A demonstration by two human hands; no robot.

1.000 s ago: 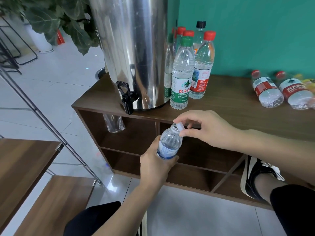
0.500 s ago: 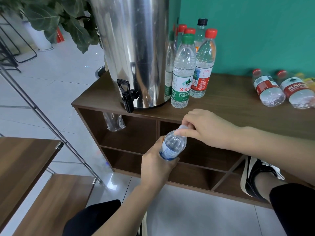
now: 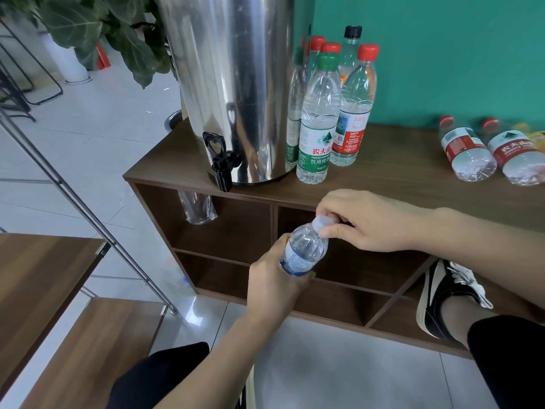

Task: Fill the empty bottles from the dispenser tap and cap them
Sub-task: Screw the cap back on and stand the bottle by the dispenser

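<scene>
The left hand grips the lower body of a small clear bottle, fingers curled round it, holding it tilted in front of the wooden cabinet, below and right of the dispenser tap. The right hand pinches the bottle's white cap between thumb and curled fingers, at the bottle's neck.

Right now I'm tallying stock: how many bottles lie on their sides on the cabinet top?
2 clearly: one red-labelled bottle at the right, another beside it at the frame edge. A yellowish thing behind may be a third.
</scene>
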